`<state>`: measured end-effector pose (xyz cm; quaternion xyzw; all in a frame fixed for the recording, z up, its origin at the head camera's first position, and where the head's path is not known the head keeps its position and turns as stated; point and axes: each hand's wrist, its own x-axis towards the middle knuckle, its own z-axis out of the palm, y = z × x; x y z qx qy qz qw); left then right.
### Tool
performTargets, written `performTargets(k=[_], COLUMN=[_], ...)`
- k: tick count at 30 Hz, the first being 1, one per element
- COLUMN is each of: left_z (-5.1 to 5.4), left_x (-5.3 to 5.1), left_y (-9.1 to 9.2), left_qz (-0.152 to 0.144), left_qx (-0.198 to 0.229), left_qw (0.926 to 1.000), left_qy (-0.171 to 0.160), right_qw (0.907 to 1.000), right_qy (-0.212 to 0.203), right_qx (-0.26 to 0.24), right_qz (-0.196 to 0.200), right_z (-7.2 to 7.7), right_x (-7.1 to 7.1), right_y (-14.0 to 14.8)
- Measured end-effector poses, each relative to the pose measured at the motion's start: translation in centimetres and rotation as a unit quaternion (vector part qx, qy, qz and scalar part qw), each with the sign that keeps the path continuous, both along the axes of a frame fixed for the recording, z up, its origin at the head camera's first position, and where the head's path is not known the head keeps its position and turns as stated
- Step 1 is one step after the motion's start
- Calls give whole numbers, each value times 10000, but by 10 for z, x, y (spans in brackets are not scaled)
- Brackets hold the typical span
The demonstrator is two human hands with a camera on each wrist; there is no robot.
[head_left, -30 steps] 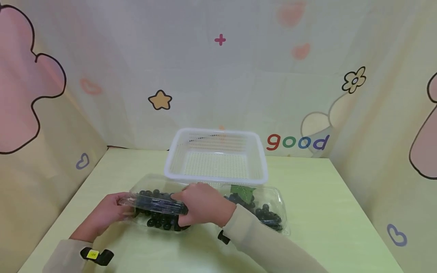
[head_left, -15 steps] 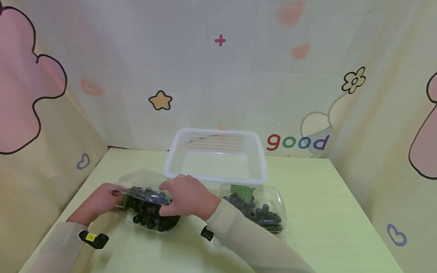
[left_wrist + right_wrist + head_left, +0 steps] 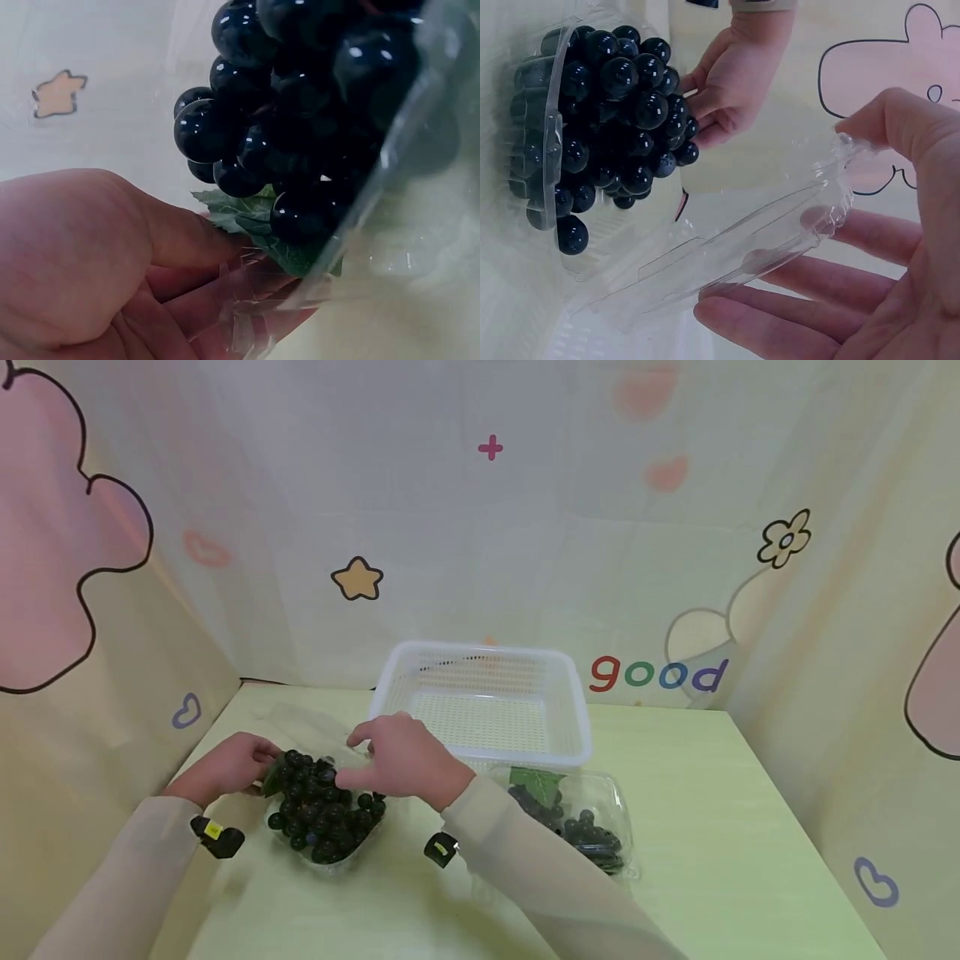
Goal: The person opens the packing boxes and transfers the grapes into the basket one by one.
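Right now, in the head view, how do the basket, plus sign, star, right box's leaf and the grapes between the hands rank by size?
Largest to smallest, as they look:
1. Basket
2. Grapes
3. Star and leaf: too alike to rank
4. Plus sign

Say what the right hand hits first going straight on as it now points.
The clear clamshell lid, which the right hand is touching, comes first. Beyond it, possibly the uncovered black grapes; depth past the lid is unclear.
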<state>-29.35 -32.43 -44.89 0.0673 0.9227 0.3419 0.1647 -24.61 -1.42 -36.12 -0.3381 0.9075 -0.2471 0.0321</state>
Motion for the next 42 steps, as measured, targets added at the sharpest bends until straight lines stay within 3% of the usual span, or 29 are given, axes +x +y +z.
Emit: performTargets(k=[7, 12, 19, 25, 30, 35, 38, 42], left_z=[7, 6, 7, 5, 6, 10, 12, 14], left_x=[-16, -30, -46, -54, -51, -40, -31, -12], left_y=[-1, 0, 1, 2, 4, 2, -2, -6], left_qz=[-374, -584, -706, -691, -660, -598, -432, 48], left_qx=[-570, -825, -1189, -1315, -1316, -1268, -1302, -1206], left_qw=[9969, 9930, 9867, 9834, 9843, 9854, 9849, 9859], left_qy=[381, 615, 858, 1045, 971, 962, 1054, 1162], right_qw=[9958, 9881, 9687, 9679, 9752, 9824, 9830, 9826], right_qy=[-613, -1014, -1745, -1787, -1450, -939, -875, -843], right_qx=[-397, -802, -1330, -1266, -1024, -694, -592, -632], right_qz=[-555, -829, -1164, -1232, -1322, -1457, -1501, -1533], right_z=[3, 2, 1, 1, 5, 11, 14, 18], right_x=[-8, -14, -17, -16, -14, -15, -17, -23], right_y=[-9, -9, -10, -13, -16, -22, -28, -36])
